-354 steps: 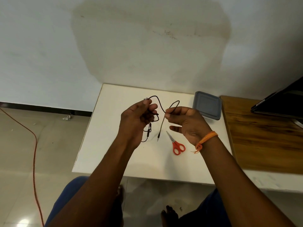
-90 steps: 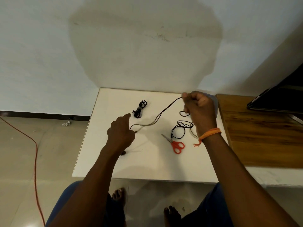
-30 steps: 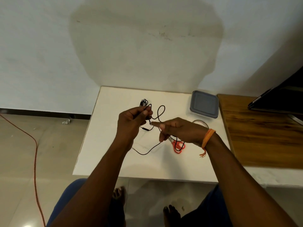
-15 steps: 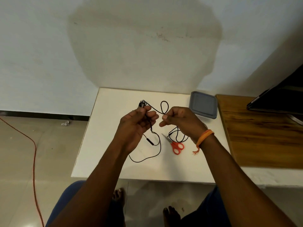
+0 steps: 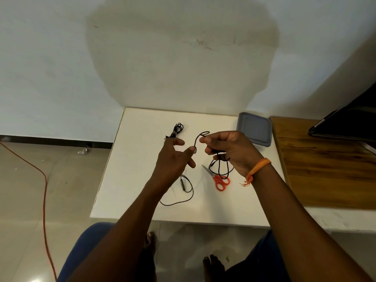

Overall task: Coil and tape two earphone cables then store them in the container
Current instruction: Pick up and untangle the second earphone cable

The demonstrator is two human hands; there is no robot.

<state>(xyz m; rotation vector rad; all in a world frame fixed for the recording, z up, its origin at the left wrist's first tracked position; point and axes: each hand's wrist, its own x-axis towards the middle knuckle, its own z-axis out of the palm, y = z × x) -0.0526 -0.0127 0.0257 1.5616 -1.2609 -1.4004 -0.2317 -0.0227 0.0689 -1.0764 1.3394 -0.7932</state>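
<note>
My right hand (image 5: 230, 151) grips a black earphone cable (image 5: 220, 166) above the white table (image 5: 132, 180); loops hang below the fist and one loop rises from its fingertips. My left hand (image 5: 173, 159) hovers beside it with spread fingers, and the cable passes by its thumb tip. The rest of this cable trails under my left wrist onto the table, with its inline remote (image 5: 183, 185) showing. A second earphone cable (image 5: 176, 131), coiled and bound, lies at the table's back. The grey lidded container (image 5: 254, 129) sits at the back right corner.
Orange-handled scissors (image 5: 218, 180) lie under my right hand. A wooden surface (image 5: 325, 165) adjoins the table on the right, with a dark screen (image 5: 350, 121) on it. An orange cord (image 5: 43, 190) runs over the floor at left. My feet show below the table's front edge.
My left hand has let go of the cable and spread its fingers. The right hand has gathered the loops and now holds them alone.
</note>
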